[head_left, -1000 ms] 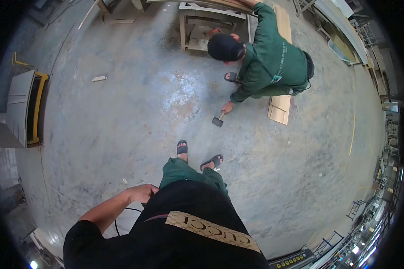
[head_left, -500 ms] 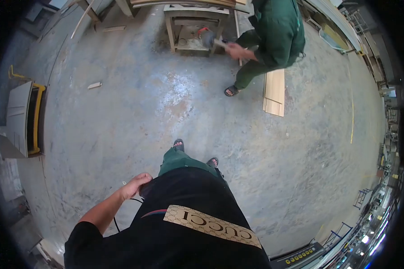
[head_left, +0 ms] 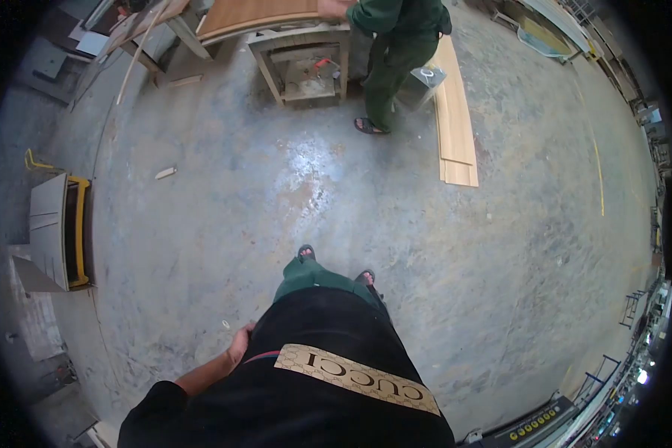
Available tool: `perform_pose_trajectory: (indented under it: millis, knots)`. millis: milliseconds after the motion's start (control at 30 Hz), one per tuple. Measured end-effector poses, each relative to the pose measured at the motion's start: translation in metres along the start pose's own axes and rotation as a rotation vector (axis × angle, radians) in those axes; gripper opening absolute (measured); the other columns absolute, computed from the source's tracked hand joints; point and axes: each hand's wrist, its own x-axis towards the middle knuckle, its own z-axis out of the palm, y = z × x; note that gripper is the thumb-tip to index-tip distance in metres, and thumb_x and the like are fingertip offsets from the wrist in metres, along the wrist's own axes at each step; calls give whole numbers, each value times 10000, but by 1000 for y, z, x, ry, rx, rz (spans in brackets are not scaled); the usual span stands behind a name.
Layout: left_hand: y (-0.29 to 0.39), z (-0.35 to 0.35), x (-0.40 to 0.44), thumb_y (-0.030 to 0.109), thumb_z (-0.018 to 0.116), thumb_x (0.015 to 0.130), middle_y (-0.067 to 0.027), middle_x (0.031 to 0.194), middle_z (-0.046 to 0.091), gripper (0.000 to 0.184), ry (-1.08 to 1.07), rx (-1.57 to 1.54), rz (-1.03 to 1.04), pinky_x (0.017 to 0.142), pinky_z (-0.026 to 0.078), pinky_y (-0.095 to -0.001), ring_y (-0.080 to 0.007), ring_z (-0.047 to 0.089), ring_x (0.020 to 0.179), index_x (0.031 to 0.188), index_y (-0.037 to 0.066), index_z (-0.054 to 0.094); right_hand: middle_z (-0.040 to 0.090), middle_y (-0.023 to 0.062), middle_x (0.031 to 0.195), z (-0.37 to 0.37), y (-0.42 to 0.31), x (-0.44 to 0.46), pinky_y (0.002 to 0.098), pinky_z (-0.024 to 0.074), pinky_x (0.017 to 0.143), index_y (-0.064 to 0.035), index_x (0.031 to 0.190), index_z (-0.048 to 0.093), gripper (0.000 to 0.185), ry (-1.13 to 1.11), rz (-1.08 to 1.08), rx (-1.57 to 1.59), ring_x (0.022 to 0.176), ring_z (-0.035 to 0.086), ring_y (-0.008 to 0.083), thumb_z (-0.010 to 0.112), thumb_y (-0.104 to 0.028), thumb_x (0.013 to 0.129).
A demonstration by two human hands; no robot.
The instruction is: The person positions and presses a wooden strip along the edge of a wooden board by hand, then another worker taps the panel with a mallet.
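Observation:
My left hand [head_left: 240, 342] is beside my left hip, against the black shirt [head_left: 321, 317]. Its fingers are mostly hidden by the shirt, so whether it holds anything cannot be made out. My right hand is out of view. Below the shirt show green trousers [head_left: 304, 279] and sandals on the concrete floor. Ahead, a co-worker in green clothes [head_left: 399, 37] stands at a workbench [head_left: 299, 37], with a hand [head_left: 334, 8] at the edge of a wooden panel [head_left: 254, 15].
Long wooden boards [head_left: 457, 127] lie on the floor right of the co-worker, near a grey box-like object [head_left: 422, 84]. A small wood piece [head_left: 166, 173] lies further left. At far left stands a yellow-framed cart [head_left: 76, 231]. A red-handled tool [head_left: 324, 63] sits on the bench's lower shelf.
The co-worker has moved left to the bench, a hand now at the panel instead of holding a tool out. My left hand has drawn in behind my shirt; the view has shifted.

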Motion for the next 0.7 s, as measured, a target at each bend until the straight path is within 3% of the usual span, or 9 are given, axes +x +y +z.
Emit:
perform_pose_trajectory:
  millis: [100, 200, 300, 433, 533, 567, 633, 667, 700]
  knots:
    - [-34, -19, 11, 197, 441, 874, -126, 853, 687, 295, 83, 212, 34, 769, 536, -360, -221, 656, 761, 920, 22, 674, 658, 105, 844, 0, -9, 28, 332, 486, 728, -43, 964, 662, 324, -39, -37, -8, 809, 613, 171, 565, -349, 919]
    - [-76, -43, 34, 329, 624, 815, -172, 853, 681, 347, -4, 795, 413, 726, 498, -412, -271, 659, 837, 963, 16, 641, 657, 104, 840, -12, -31, 57, 331, 488, 722, -43, 959, 663, 323, -53, -86, -30, 802, 614, 171, 567, -348, 918]
    - [-83, -32, 81, 400, 626, 806, -217, 910, 670, 431, 56, 906, 419, 774, 484, -432, -315, 658, 894, 1010, 20, 618, 657, 103, 835, -32, -43, 87, 330, 489, 717, -44, 954, 664, 321, -41, -134, -57, 795, 614, 170, 569, -348, 917]
    - [-55, 25, 76, 403, 540, 866, -192, 800, 676, 399, 316, 726, 590, 726, 495, -426, -319, 664, 792, 918, 16, 622, 656, 102, 830, -59, -55, 134, 328, 491, 709, -44, 948, 665, 318, -14, -197, -105, 785, 615, 169, 571, -347, 915]
    - [-24, 56, 64, 356, 414, 944, -88, 644, 631, 431, 0, -207, 163, 599, 486, -373, -245, 588, 590, 732, 36, 610, 656, 101, 826, -85, -41, 170, 327, 492, 703, -45, 943, 666, 316, 0, -233, -136, 778, 616, 169, 573, -346, 914]
    - [4, 72, 31, 395, 411, 946, -63, 621, 585, 438, -10, 58, 307, 564, 477, -360, -216, 548, 545, 751, 54, 604, 656, 100, 825, -90, -39, 181, 326, 493, 701, -45, 942, 666, 316, 3, -243, -143, 776, 616, 168, 573, -346, 914]
    - [-1, 50, 70, 407, 418, 947, -47, 630, 566, 432, 40, 118, 294, 544, 465, -334, -191, 533, 536, 761, 62, 599, 656, 100, 822, -100, -28, 198, 326, 494, 697, -46, 938, 666, 315, 5, -255, -153, 771, 617, 168, 574, -345, 913]
    - [-4, 42, 82, 419, 424, 948, -31, 638, 547, 426, 89, 185, 272, 525, 454, -308, -166, 519, 527, 771, 71, 594, 656, 100, 821, -106, 114, 274, 325, 494, 696, -46, 937, 667, 314, 3, -259, -156, 769, 617, 168, 575, -345, 912]
    - [20, 50, 64, 342, 498, 942, 1, 674, 520, 319, 126, 105, 288, 512, 409, -245, -117, 487, 528, 786, 77, 583, 656, 100, 821, -150, 57, 271, 325, 494, 696, -46, 937, 667, 314, -4, -267, -154, 769, 617, 168, 575, -345, 912]
